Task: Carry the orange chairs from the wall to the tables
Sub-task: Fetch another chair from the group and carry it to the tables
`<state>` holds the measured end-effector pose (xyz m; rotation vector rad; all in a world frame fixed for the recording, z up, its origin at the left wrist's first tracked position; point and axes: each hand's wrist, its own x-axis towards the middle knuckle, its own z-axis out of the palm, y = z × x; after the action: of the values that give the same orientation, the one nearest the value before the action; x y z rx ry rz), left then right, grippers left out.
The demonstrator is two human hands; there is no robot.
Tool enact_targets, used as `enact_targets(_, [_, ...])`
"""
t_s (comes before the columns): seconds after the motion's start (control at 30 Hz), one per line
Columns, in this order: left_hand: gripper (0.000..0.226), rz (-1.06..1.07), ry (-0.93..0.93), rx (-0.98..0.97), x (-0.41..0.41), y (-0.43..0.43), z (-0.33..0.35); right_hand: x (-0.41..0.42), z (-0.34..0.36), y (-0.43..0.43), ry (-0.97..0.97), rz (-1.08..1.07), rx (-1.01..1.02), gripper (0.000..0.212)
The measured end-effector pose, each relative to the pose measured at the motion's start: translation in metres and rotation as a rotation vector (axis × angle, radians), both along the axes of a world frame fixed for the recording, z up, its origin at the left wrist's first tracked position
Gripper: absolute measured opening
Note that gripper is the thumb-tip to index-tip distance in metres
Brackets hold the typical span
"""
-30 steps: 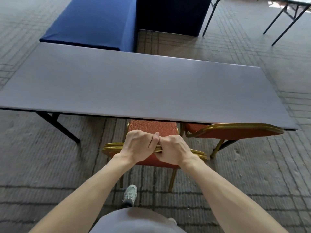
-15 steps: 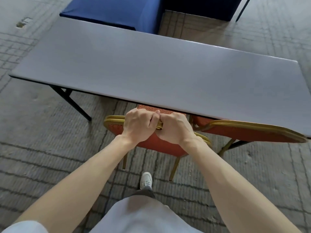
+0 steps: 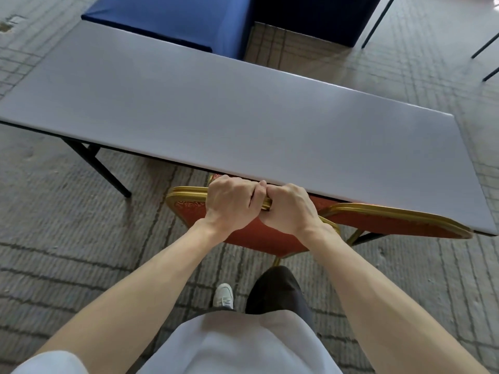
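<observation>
An orange chair (image 3: 259, 237) with a gold frame stands at the near edge of the long grey table (image 3: 216, 112), its seat hidden under the tabletop. My left hand (image 3: 232, 203) and my right hand (image 3: 289, 209) grip the top rail of its backrest side by side, knuckles touching. A second orange chair (image 3: 391, 222) stands just to the right, its backrest close against the table edge.
Black folding table legs (image 3: 94, 163) stand at the left. A blue-draped table (image 3: 172, 17) lies beyond the grey one, with a dark-draped one to its right. More thin black legs (image 3: 483, 49) show at the far right. My white shoe (image 3: 223, 295) stands behind the chair.
The chair has slid further under the grey table, so its seat no longer shows. My hands keep the same grip on the backrest, and I have stepped closer.
</observation>
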<state>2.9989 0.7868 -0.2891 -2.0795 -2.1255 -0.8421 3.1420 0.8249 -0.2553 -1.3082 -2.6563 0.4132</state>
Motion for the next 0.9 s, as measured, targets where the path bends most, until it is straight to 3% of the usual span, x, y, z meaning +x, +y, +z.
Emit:
enact_targets(0.23, [0.057,-0.041,-0.026,-0.041,0.001,0.006,-0.001,0.001,-0.006,0.000,-0.035,-0.055,0.018,0.018])
enact_targets(0.33, [0.056,-0.028,-0.064,-0.039,0.000,0.009,-0.004,0.001,-0.013,0.003,-0.067,-0.018,0.032,0.027])
enact_targets(0.57, [0.054,-0.030,-0.181,-0.241,-0.002,0.029,-0.029,-0.002,-0.033,0.018,-0.183,-0.028,-0.036,0.032])
enact_targets(0.73, [0.060,-0.210,-0.021,-0.334,0.004,0.041,-0.054,0.008,-0.050,0.027,-0.356,-0.026,-0.157,0.027])
enact_targets(0.9, [0.057,-0.241,0.018,-0.332,-0.005,0.056,-0.059,0.003,-0.048,0.040,-0.315,-0.012,-0.191,0.026])
